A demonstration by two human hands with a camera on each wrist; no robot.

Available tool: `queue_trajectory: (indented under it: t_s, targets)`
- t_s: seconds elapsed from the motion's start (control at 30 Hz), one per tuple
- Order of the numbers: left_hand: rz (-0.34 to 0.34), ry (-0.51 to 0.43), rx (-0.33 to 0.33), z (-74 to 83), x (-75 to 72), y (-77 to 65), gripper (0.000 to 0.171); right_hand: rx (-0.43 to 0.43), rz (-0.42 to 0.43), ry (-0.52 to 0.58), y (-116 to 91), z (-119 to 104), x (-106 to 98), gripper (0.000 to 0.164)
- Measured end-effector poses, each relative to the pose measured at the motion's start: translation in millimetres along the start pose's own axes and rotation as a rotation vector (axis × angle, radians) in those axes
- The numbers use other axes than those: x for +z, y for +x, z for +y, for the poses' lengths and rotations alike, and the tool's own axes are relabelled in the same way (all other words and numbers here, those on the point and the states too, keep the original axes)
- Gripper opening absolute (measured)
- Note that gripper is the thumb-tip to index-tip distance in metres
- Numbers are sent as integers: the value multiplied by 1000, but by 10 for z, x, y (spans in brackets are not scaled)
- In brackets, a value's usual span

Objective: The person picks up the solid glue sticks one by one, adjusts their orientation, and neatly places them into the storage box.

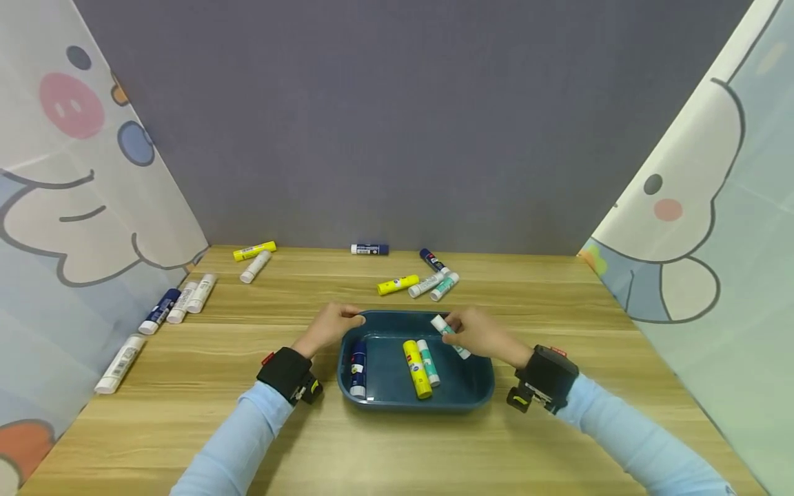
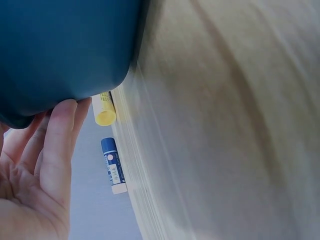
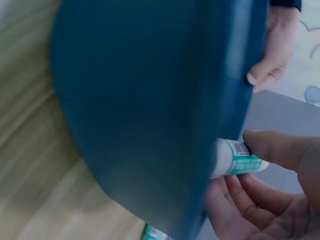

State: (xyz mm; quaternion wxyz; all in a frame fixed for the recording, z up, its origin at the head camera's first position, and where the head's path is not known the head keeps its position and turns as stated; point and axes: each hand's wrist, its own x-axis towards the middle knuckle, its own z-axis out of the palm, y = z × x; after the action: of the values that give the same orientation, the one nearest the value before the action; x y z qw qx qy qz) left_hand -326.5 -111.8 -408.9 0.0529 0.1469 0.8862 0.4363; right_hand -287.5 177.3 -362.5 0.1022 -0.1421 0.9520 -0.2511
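Observation:
A dark blue plastic tray holds a navy glue stick at its left, and a yellow glue stick beside a green-and-white glue stick near its middle. My left hand grips the tray's back left corner, thumb on the rim and fingers against the outer wall. Over the back right part of the tray, my right hand pinches another green-and-white glue stick between thumb and fingers. This stick tilts, its white end up to the left.
Behind the tray lie a yellow glue stick, a grey-white one, a green-and-white one and navy ones. Several white, navy and yellow sticks lie along the table's left side. A grey panel stands at the back.

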Motion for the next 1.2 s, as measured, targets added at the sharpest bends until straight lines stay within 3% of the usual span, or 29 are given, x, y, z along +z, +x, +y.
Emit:
queue_trajectory:
  t_s: [0.23, 0.37, 0.6, 0.93, 1.2]
  targets:
    - [3, -3, -12, -6, 9, 3, 28, 112, -75, -86, 34, -47, 226, 30]
    - [3, -19, -11, -6, 13, -3, 28, 113, -83, -128, 46, -49, 332, 27]
    - [0, -26, -14, 1, 14, -18, 29, 112, -66, -109, 51, -19, 399, 31]
    - [0, -17, -21, -11, 16, -14, 29, 173, -124, 126, 21, -51, 415, 35]
    - [2, -6, -29, -3, -1, -19, 30, 127, -214, 359, -23, -125, 455, 44]
